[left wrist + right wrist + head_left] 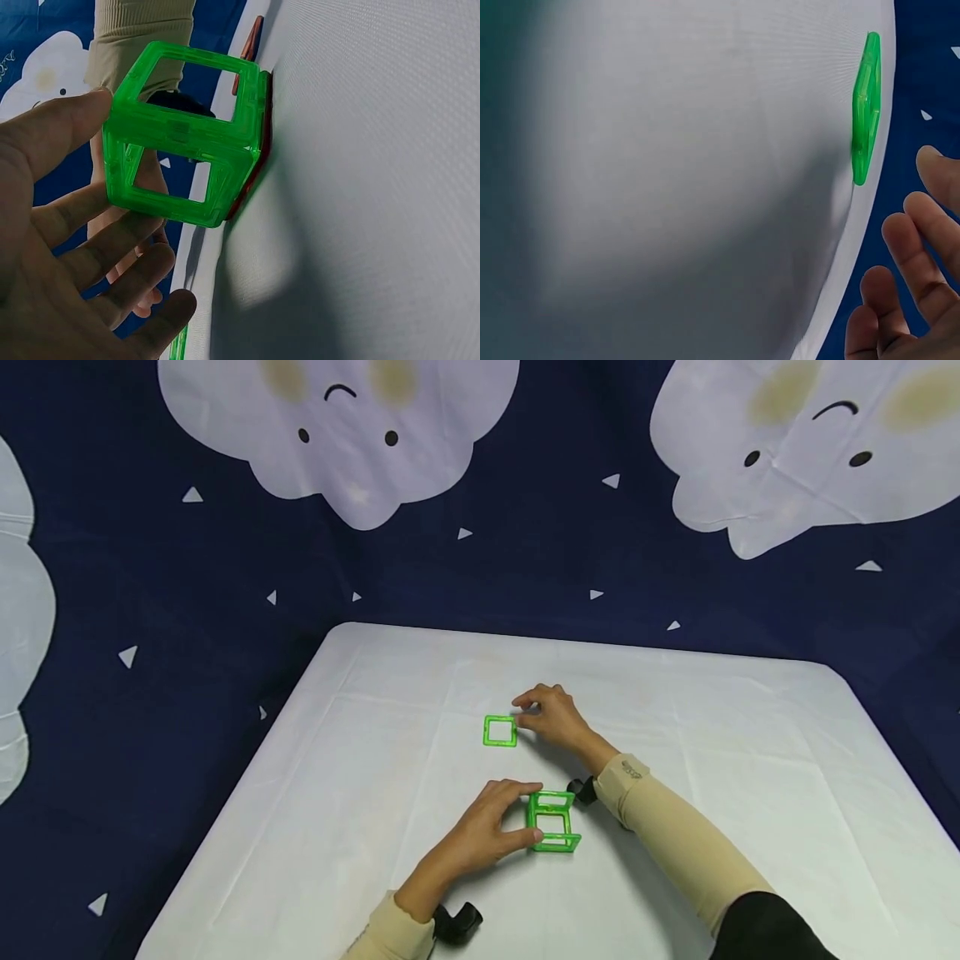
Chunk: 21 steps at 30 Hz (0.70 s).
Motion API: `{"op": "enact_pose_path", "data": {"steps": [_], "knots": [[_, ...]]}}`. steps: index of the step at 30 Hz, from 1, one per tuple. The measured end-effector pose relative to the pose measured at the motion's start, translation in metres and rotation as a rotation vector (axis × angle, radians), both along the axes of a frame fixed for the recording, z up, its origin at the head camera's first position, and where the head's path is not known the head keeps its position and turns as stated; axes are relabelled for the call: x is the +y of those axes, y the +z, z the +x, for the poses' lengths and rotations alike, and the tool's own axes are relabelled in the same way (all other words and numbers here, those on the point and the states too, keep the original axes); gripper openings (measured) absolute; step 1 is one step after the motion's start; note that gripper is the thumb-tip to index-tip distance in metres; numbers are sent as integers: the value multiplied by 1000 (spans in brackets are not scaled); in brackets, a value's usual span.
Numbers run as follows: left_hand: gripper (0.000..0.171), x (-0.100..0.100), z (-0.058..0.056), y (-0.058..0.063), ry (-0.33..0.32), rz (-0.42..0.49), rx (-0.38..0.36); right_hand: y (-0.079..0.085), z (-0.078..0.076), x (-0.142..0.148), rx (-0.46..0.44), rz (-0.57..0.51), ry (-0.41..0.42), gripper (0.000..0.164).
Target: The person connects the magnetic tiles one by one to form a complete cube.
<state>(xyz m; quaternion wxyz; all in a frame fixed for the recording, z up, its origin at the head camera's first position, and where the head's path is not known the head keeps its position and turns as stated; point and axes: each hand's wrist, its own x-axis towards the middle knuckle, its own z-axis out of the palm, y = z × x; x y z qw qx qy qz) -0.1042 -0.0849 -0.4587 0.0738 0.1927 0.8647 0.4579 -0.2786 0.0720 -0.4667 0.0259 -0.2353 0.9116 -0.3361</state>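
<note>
Head view: the left hand (pixel 480 831) pinches a green open-frame tile structure (pixel 551 811) on the white bench (pixel 360 760); the right hand (pixel 555 717), fingers loosely bent, is just beside 1 flat green square tile (pixel 500 744). Left wrist view: thumb and fingertips meet the structure's side. Right wrist view: parted fingers, nothing held.

High head view facing forward and down, close wrist views turned sideways, all sharing the white table (pixel 750 752)
</note>
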Motion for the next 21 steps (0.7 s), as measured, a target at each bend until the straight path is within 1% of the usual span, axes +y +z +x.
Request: {"op": "enact_pose_path", "data": {"steps": [11,16,21], "knots": [[56,0,1,-2,4,2,3,-1,-6,-10,-34,53,7,27],[56,0,1,-2,5,5,9,-1,-7,-13,-28,78,10,25],[56,0,0,-1,7,-2,7,-1,-8,-15,-40,76,18,23]]}}
